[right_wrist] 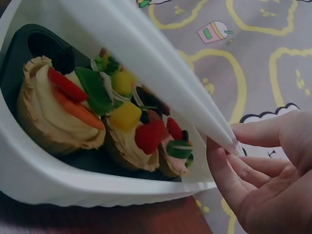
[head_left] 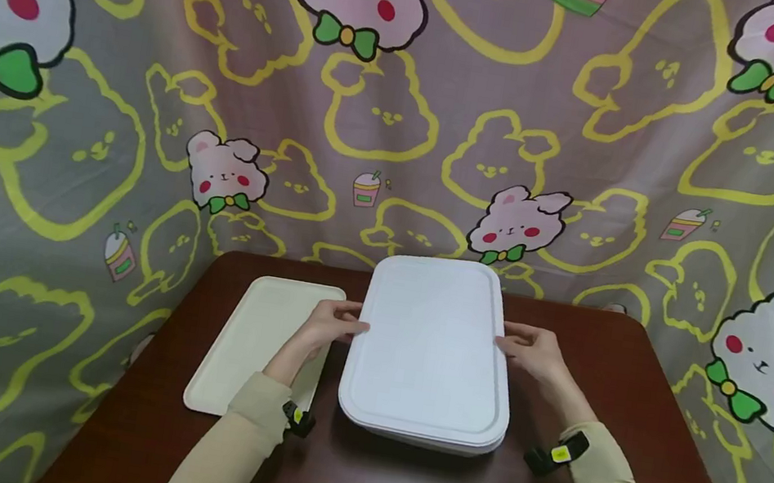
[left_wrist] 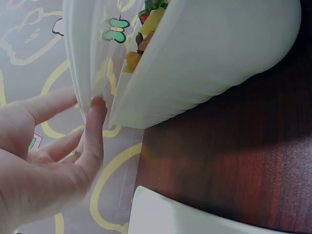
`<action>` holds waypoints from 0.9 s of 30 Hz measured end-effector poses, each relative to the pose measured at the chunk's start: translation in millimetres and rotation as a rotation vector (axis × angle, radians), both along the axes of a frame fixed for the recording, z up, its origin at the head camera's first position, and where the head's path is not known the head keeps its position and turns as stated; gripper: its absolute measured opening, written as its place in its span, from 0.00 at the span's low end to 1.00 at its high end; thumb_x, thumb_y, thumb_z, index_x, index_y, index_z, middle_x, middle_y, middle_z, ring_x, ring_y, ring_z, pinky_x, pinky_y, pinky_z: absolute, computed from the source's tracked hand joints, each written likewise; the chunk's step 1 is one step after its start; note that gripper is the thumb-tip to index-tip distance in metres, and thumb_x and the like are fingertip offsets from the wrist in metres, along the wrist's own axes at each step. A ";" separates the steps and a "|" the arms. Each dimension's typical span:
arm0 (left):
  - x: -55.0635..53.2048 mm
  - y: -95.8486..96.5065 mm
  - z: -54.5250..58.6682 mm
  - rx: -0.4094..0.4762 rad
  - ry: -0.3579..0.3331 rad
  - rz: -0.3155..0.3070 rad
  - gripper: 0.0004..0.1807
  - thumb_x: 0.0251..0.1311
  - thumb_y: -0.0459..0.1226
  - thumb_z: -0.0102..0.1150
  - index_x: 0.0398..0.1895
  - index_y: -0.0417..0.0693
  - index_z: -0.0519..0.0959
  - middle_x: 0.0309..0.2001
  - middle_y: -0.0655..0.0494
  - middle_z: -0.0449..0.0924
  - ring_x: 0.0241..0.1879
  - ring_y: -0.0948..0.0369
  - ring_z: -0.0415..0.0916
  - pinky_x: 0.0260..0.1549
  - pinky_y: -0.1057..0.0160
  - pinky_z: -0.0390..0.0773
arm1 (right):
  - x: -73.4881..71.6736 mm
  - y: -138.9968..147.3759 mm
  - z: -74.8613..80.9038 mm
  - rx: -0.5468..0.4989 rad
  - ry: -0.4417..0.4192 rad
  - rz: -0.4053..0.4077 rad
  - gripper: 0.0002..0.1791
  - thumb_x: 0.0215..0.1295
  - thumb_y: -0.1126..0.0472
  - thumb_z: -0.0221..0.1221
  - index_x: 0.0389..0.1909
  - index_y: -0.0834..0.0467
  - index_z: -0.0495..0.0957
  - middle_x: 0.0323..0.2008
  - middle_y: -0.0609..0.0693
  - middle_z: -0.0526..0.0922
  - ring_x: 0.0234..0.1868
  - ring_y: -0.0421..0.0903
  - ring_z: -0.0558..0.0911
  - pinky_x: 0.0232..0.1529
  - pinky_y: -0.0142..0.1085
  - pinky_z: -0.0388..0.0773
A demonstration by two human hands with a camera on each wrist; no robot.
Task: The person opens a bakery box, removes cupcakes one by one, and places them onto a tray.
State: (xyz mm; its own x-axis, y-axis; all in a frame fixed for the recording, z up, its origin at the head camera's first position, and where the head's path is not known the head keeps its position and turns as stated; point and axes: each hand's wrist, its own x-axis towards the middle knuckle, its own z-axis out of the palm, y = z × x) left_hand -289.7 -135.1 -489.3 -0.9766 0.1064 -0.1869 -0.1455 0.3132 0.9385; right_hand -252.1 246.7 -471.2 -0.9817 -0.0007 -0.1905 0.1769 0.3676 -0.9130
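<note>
A white rectangular lid [head_left: 429, 338] is pinched at its two long sides by my left hand [head_left: 333, 322] and my right hand [head_left: 533, 350]. Both wrist views show the lid raised above the rim of a white box [right_wrist: 97, 187], with a gap between them. Inside that box sit several cream-filled tarts [right_wrist: 58, 122] topped with red, orange, green and yellow pieces. They rest in a dark tray [right_wrist: 34, 48]. In the left wrist view, only a few colourful toppings [left_wrist: 151, 22] peek over the box wall. From the head view, the lid covers the contents.
A cream-coloured flat tray [head_left: 262, 339] lies on the brown table [head_left: 581, 343], left of the box and beneath my left forearm. Behind the table hangs a curtain [head_left: 438, 141] printed with bunnies and yellow outlines.
</note>
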 end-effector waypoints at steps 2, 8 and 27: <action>-1.3 1.8 1.6 0.006 0.002 -0.027 0.32 0.68 0.32 0.73 0.73 0.32 0.77 0.39 0.50 0.83 0.33 0.63 0.85 0.46 0.57 0.92 | -0.4 4.4 1.9 0.008 -0.005 -0.005 0.33 0.79 0.59 0.66 0.76 0.72 0.71 0.62 0.71 0.87 0.42 0.35 0.88 0.43 0.33 0.89; -1.1 11.3 7.9 0.014 0.002 -0.054 0.32 0.67 0.32 0.74 0.73 0.33 0.77 0.40 0.48 0.85 0.32 0.63 0.84 0.44 0.57 0.92 | 4.0 18.4 4.1 0.015 0.005 0.008 0.34 0.79 0.57 0.66 0.77 0.73 0.70 0.61 0.70 0.88 0.42 0.33 0.87 0.43 0.31 0.88; 9.1 79.8 15.1 0.069 -0.007 -0.105 0.32 0.67 0.32 0.74 0.73 0.32 0.77 0.38 0.49 0.89 0.26 0.62 0.85 0.53 0.46 0.90 | 32.3 76.9 5.5 0.145 0.019 -0.064 0.34 0.83 0.56 0.61 0.78 0.74 0.67 0.61 0.73 0.86 0.37 0.29 0.86 0.39 0.30 0.88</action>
State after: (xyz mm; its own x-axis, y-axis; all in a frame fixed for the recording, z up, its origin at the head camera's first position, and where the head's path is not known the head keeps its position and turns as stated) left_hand -280.6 -55.3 -474.2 -0.9582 0.2205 -0.1824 -0.1221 0.2615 0.9575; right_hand -219.8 323.6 -465.7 -0.9823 0.0884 -0.1649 0.1871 0.4845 -0.8545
